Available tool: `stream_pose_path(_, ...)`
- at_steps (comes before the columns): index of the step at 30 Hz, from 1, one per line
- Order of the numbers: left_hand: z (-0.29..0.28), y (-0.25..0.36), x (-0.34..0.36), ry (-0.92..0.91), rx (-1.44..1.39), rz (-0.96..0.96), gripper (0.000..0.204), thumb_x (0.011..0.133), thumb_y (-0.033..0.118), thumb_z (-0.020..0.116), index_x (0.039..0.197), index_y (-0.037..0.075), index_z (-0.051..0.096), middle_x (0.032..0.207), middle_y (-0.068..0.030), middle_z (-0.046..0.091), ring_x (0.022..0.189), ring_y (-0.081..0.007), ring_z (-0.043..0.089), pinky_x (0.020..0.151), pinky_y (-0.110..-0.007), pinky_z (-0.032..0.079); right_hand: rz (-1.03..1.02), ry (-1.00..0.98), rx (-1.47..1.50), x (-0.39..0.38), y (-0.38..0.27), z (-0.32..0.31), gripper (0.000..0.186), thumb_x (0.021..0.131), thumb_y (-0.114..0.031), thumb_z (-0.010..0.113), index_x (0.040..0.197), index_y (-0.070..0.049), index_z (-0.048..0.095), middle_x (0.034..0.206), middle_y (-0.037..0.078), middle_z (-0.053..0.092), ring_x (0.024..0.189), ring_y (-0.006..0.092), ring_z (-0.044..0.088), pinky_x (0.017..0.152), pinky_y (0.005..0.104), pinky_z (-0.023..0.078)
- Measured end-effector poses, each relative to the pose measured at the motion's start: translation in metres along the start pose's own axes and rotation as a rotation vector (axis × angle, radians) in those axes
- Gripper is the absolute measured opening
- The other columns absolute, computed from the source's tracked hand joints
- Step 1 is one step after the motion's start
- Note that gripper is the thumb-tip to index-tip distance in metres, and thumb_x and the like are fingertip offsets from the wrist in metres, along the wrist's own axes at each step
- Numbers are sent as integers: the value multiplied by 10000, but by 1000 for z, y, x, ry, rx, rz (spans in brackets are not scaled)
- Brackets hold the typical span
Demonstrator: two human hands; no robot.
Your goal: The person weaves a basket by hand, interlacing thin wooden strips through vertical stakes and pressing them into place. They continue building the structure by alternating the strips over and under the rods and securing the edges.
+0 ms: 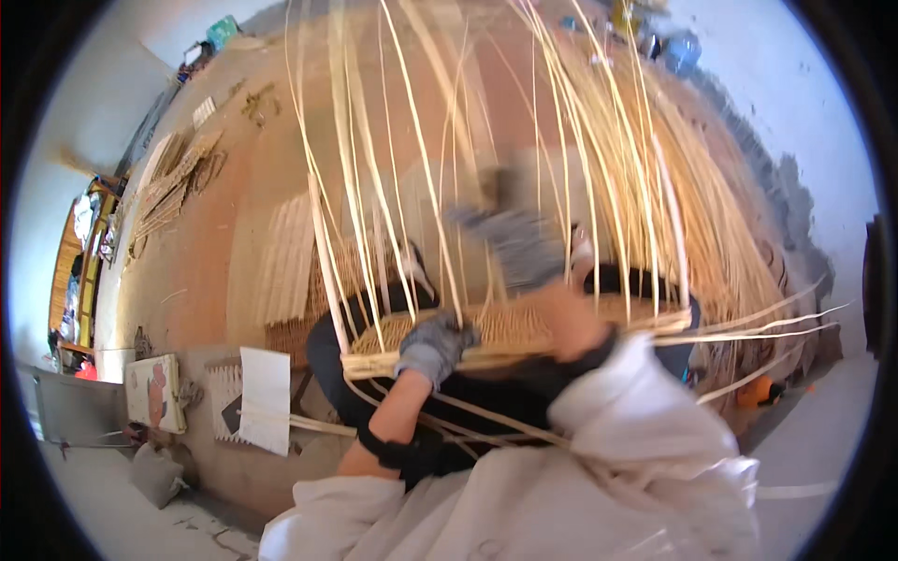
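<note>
A shallow wicker basket (510,323), partly woven, lies across my lap with tall pale stakes standing up from its edges. My left hand (435,346), in a grey knitted glove, is closed on the basket's near edge, beside one upright stake. Over the far side of the basket is my right hand (519,245), also gloved in grey and smeared by motion. A dark blurred shape (500,187) shows just beyond its fingers; I cannot make out what it is or whether the hand holds it. Several loose rods (767,332) stick out past the basket's right end.
A big heap of long wicker rods (720,224) spreads over the floor at the right. Woven slatted panels (173,182) lie at the far left. Nearer on the left are a white sheet (266,400) and a pale board (155,393). An orange object (756,391) sits at the right.
</note>
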State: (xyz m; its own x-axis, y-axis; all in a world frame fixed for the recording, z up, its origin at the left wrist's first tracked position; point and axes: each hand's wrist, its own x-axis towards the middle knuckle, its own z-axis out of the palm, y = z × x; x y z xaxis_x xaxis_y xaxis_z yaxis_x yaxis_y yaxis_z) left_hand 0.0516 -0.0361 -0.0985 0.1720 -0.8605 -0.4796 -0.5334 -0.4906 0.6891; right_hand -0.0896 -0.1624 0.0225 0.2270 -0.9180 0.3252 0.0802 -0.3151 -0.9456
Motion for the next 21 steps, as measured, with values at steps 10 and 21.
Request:
stream_pose_path(10,-61,99,-106,394,-628,730,413,937,308,501,1194,-15,526,1147,-163,595,990,-246,601,842,-308,494,371,252,77,-146,62,-143,150,938,-152,518,919,-7,553,636,57,547,583,140,566,616,299,560)
stream_pose_path(21,25,61,16,25,283,56,483,860,403,597,979,-63,645,830,-165,667,762,-300,615,734,-368,469,569,176,165,-151,-33,-120,180,926,-178,543,991,-12,570,807,97,590,679,173,604,583,301,558)
